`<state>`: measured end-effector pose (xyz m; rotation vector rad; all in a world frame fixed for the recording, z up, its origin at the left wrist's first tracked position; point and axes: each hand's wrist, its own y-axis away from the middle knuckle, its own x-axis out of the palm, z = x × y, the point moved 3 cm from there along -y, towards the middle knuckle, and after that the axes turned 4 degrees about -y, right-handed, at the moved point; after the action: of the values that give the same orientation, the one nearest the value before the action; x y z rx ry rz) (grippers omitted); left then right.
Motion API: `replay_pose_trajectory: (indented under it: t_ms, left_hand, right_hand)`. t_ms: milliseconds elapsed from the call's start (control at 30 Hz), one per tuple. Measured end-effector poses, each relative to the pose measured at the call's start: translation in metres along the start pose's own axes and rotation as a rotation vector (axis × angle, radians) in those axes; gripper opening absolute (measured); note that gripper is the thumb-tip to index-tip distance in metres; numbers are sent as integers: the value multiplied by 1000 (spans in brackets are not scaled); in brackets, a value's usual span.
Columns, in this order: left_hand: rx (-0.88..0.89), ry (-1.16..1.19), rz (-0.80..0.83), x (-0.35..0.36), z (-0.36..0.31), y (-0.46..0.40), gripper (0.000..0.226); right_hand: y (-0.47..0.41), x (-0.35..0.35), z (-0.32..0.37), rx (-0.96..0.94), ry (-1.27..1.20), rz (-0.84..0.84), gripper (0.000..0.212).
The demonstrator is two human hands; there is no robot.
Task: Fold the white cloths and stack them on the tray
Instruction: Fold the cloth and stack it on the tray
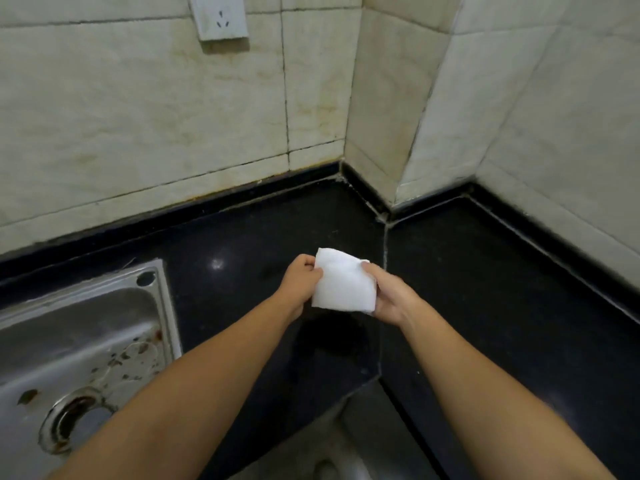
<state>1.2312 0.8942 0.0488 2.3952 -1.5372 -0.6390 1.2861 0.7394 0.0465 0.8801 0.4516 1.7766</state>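
Note:
A small white cloth, folded into a rough square, hangs in the air above the black countertop. My left hand pinches its left edge. My right hand grips its right edge, with the thumb on top of the cloth. Both forearms reach in from the bottom of the view. No tray and no other cloth are in view.
A stainless steel sink with a stained drain sits at the lower left. Tiled walls meet in a corner behind the counter, and a wall socket is at the top. The counter's front edge drops to the floor at bottom centre.

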Motion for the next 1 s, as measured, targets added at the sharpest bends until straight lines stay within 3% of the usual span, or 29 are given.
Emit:
replay_pose_trajectory:
  t_ms: [167, 400, 600, 667, 767, 867, 1000]
  left_hand:
    - [83, -10, 299, 52, -18, 37, 17]
    - [143, -218, 726, 148, -3, 130, 24]
    - [238, -363, 1116, 237, 29, 271, 26]
    - [268, -427, 1213, 264, 41, 322, 27]
    - [315, -505, 1353, 299, 67, 404, 28]
    - [312, -545, 1446, 330, 104, 490, 25]
    - [339, -570, 1501, 373, 166, 608, 24]
  right_hand:
    - [49, -56, -22, 53, -263, -206, 45]
    - [171, -142, -100, -55, -534, -524, 34]
    - [307, -211, -200, -175, -770, -700, 33]
    - [353, -228, -233, -268, -825, -744, 27]
    - [419, -264, -290, -527, -998, -916, 34]
    - [492, -293, -348, -624, -892, -1150, 27]
    - [595, -330, -425, -621, -638, -1496, 17]
